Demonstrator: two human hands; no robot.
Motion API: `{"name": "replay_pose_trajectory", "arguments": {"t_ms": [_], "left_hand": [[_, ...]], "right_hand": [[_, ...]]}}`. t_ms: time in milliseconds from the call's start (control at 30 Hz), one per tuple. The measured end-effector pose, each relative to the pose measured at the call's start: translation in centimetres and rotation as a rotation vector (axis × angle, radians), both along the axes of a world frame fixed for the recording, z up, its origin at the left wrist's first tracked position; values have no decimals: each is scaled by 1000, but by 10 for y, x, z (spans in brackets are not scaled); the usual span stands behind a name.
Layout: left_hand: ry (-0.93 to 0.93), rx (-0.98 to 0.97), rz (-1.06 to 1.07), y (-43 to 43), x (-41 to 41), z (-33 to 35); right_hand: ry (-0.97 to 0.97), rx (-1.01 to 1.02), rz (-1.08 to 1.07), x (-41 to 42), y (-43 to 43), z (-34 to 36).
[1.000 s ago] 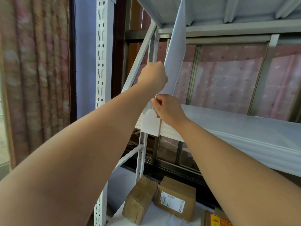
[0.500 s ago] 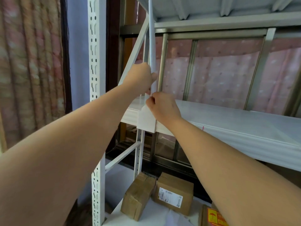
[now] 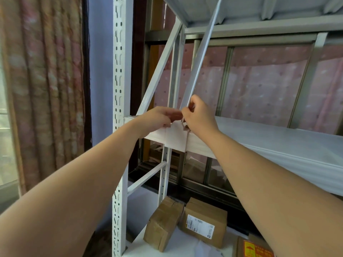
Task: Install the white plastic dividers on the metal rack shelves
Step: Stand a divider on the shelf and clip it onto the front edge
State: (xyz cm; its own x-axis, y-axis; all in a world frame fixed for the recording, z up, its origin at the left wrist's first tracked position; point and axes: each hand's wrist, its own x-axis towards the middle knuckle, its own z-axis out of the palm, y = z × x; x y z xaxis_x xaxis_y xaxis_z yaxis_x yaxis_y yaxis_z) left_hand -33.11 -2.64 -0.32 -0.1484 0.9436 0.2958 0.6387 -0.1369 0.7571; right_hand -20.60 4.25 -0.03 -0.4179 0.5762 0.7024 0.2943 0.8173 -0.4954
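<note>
A white plastic divider (image 3: 201,52) stands edge-on and leans to the right, its top near the upper shelf (image 3: 241,8) and its foot at the front lip of the middle shelf (image 3: 278,145). My right hand (image 3: 199,117) pinches the divider's lower edge just above a white clip piece (image 3: 175,139) that wraps the shelf's front edge. My left hand (image 3: 157,118) rests beside it on the shelf lip, fingers curled toward the clip; whether it holds the clip is hidden.
The rack's perforated white upright (image 3: 119,108) stands at the left, with diagonal braces (image 3: 159,71) behind it. Cardboard boxes (image 3: 202,225) lie on the lower shelf. A curtain (image 3: 40,89) hangs at the left, and a window frame runs behind the rack.
The divider tilted from upright to leaning right. My left hand dropped from the divider's edge to the shelf lip. My right hand rose onto the divider's lower end.
</note>
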Motion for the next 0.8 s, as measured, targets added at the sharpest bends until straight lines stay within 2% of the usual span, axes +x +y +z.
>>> {"name": "replay_pose_trajectory", "arguments": {"t_ms": [233,533,633,800], "left_hand": [[29,-44,-104,-1,-3,2],[108,-25,-23,5,-8,-4],[149,-28,17,5,-9,-4],[189,-89,5,3,-7,2]], "right_hand": [[4,13,-71,-4,3,3],[-1,92,-161,-17,-10,20],[-86,45,-174,-24,-17,28],[-86,-27,-187,-25,-19,34]]}}
